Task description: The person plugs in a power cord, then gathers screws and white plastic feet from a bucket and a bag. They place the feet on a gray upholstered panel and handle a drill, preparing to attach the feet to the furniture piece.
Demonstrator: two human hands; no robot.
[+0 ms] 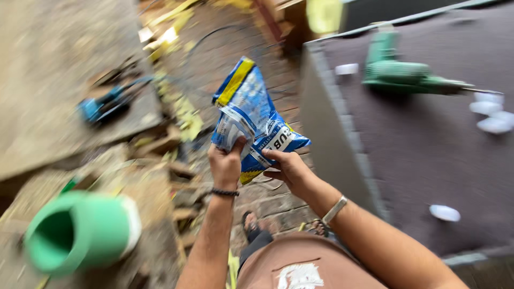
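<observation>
Both hands hold a blue and yellow plastic bag up in the air, above the messy floor. The left hand pinches the bag's bottom left edge with thumb and fingers. The right hand grips the bottom right corner. A green drill lies near the far edge of the dark table.

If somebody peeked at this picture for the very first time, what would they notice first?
Probably the shiny blue and yellow bag in the middle, held up by the left hand and the right hand. Next, the big green pipe piece at the lower left, blurry and close to the camera. Then the green power drill lying on the dark board at the upper right, with small white caps scattered near it.
</observation>
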